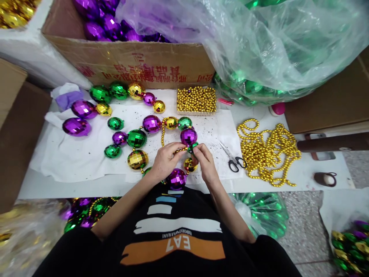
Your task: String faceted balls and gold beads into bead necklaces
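A loop of shiny faceted ornaments in purple, green and gold, a garland (137,138), lies on white cloth before me. My left hand (166,161) pinches a gold bead string (180,151) at the loop's right side. My right hand (205,162) is closed at a small green ornament (192,147), mostly hidden by the fingers. Just above the fingertips sits a purple ball (188,136); below them are a gold ball (190,165) and a larger purple ball (176,179). Another length of gold beads (163,134) hangs from the loop's top.
Beyond the garland stands a clear tray of gold beads (196,100). To the right lie scissors (232,159) and heaped gold bead strands (265,152). Loose ornaments (76,127) are at left. A cardboard box (129,61) and a plastic bag (276,50) line the back.
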Tool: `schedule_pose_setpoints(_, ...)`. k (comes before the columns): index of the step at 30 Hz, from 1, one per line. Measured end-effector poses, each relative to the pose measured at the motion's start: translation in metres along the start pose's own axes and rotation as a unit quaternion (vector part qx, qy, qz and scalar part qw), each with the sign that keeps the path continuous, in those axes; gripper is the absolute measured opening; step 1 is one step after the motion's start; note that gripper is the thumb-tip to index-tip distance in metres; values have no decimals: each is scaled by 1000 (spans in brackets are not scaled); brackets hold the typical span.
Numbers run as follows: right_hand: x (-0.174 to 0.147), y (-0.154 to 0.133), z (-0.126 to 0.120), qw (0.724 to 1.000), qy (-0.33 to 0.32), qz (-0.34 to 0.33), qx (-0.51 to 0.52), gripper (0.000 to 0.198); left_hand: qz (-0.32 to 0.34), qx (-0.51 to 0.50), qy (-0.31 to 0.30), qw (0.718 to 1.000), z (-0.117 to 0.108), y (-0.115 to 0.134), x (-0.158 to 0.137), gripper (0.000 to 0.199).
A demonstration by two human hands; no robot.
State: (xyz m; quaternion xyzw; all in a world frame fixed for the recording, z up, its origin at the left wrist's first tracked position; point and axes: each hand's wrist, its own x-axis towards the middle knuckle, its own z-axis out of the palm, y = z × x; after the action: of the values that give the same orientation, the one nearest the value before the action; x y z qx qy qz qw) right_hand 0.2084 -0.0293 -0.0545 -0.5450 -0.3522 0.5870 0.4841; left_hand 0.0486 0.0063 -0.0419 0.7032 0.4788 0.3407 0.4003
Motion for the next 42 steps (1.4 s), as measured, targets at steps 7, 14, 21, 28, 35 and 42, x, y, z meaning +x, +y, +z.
schedule_pose_setpoints(7, -9, -5, -3, 1000, 1, -2, -14, 40, 14, -1, 28, 1000, 5, -2, 1, 12)
schedule_pose_setpoints(14, -8, 1, -2, 999, 32, -10, 8, 30, 14, 13, 37, 999, 11, 0, -1, 11)
schedule_pose_setpoints(21, -6, 0, 1, 998, 60, -26, -25, 27, 12, 15, 33, 999, 14, -1, -2, 12)
schedule_pose_setpoints(28, -5, 1, 3, 993, 76, -34, -85, 28, 12, 9, 33, 999, 14, -4, -2, 12)
schedule_pose_setpoints(35, -2, 0, 3, 987, 89, -45, -128, 28, 1, 0, 34, 999, 14, -5, -3, 10)
schedule_pose_setpoints(42, -1, 0, 3, 984, 95, -45, -141, 28, -20, -20, 30, 999, 13, -5, -3, 10)
